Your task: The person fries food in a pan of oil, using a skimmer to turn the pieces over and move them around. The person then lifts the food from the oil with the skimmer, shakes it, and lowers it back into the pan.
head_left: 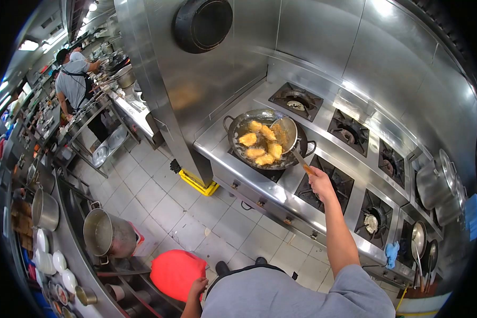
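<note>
A wide two-handled wok (243, 151) sits on the front left burner of the steel stove, with oil and several golden fried pieces (247, 139) in it. My right hand (319, 183) is closed around the wooden handle of a round ladle or strainer (285, 134), whose bowl lies at the right side of the wok among the pieces. Low at my side, my left hand (199, 286) hangs next to a red round surface (178, 274); its fingers look curled, but whether they hold anything is hidden.
More burners (348, 132) line the stove, with pots (435, 183) and pans (418, 238) at the right. A black pan (203, 25) hangs on the wall. Left are a large pot (109, 233), a dish counter and a co-worker (73, 85). A yellow object (199, 184) lies by the stove.
</note>
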`<action>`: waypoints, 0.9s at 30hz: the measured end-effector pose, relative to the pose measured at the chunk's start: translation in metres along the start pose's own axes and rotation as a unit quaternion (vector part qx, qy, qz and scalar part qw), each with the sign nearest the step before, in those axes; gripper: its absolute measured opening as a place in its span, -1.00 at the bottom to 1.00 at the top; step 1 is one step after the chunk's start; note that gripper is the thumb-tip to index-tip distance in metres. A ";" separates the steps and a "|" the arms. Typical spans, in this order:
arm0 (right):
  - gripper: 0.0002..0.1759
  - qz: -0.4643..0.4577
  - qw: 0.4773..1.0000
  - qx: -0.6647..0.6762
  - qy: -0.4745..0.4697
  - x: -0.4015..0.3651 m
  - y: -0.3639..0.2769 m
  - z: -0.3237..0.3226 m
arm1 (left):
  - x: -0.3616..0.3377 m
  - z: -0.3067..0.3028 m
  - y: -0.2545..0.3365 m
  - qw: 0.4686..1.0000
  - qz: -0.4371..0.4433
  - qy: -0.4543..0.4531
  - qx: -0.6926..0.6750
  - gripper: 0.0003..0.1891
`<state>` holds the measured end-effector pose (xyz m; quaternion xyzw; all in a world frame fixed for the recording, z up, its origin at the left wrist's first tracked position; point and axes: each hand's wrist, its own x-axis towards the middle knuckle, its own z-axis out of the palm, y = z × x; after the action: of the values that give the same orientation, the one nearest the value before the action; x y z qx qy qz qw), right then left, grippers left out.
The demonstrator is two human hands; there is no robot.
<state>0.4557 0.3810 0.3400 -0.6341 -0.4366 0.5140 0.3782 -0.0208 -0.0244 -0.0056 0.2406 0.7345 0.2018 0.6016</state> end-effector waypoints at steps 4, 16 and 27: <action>-0.44 -0.006 0.999 0.037 0.005 -0.010 -0.003 -0.004 | 0.001 -0.001 0.000 1.000 0.003 -0.005 -0.008 -0.58; -0.48 -0.090 0.990 -0.016 0.109 -0.001 -0.012 -0.024 | 0.003 -0.003 0.014 1.000 -0.010 -0.007 0.000 -0.59; -0.47 -0.040 0.996 -0.001 0.080 -0.049 -0.024 -0.030 | 0.006 0.001 -0.007 1.000 -0.003 -0.011 -0.028 -0.63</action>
<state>0.4772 0.3415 0.3835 -0.6556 -0.4302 0.4459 0.4317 -0.0217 -0.0267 -0.0151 0.2237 0.7223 0.2179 0.6171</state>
